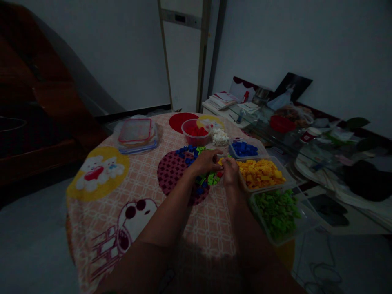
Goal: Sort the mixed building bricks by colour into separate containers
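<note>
Over the loose bricks on the table, my left hand (206, 161) and my right hand (230, 170) meet at the fingertips. A small yellow toy brick (220, 161) shows between them, partly covered by the fingers. The left thumb and index finger curve around it, while the right fingers pinch it from the other side. Beneath and beside the hands lie loose blue bricks (200, 190) and green bricks (212, 179). Close to the right hand stands a clear tub of yellow bricks (260, 173).
A tub of green bricks (277, 214) sits at the table's right edge. Farther back are blue bricks (244, 148), white bricks (219, 137) and a bowl of red bricks (196, 130). Stacked lids (136, 132) lie at the left. A cluttered glass side table (260, 118) adjoins on the right.
</note>
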The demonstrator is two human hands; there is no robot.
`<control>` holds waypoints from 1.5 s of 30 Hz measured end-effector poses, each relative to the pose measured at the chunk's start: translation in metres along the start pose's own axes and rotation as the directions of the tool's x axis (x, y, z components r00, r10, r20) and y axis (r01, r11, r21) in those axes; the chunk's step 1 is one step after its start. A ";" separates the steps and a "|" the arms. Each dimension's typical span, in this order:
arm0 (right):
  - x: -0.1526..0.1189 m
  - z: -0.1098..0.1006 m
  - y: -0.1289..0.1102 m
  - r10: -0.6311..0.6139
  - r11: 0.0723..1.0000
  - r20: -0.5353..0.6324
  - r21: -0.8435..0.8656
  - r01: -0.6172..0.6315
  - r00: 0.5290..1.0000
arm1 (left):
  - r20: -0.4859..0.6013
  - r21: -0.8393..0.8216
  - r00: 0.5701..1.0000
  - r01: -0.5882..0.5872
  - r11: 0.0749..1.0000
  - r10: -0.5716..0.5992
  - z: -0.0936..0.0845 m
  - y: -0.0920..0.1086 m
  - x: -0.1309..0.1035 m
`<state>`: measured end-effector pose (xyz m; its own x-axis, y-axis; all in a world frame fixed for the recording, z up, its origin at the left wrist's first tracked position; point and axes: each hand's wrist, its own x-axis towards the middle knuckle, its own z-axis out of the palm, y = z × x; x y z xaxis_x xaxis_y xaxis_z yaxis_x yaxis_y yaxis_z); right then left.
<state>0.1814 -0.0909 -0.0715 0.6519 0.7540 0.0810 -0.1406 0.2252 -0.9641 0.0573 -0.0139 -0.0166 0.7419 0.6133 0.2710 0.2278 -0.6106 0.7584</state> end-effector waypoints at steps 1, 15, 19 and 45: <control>0.000 -0.001 0.000 -0.003 1.000 0.008 -0.003 0.003 1.000 | -0.004 0.011 1.000 -0.001 1.000 0.001 0.001 0.000 0.000; -0.003 0.000 -0.007 0.012 0.999 0.057 -0.042 -0.010 0.998 | 0.001 -0.034 0.999 0.042 0.999 -0.042 -0.012 -0.002 -0.005; -0.006 0.004 -0.017 -0.092 0.984 0.051 -0.147 0.098 0.994 | 0.009 -0.041 0.998 0.058 0.998 -0.058 -0.026 -0.008 -0.009; -0.025 0.000 -0.019 -0.344 0.375 0.493 -0.707 0.599 0.799 | -0.533 -0.371 0.650 0.396 0.840 -0.542 -0.068 -0.079 -0.035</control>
<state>0.1680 -0.1145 -0.0549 0.2014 0.8291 0.5215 0.8648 0.0995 -0.4921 -0.0298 0.0469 -0.0454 0.0224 0.9965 0.0809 0.2509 -0.0840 0.9644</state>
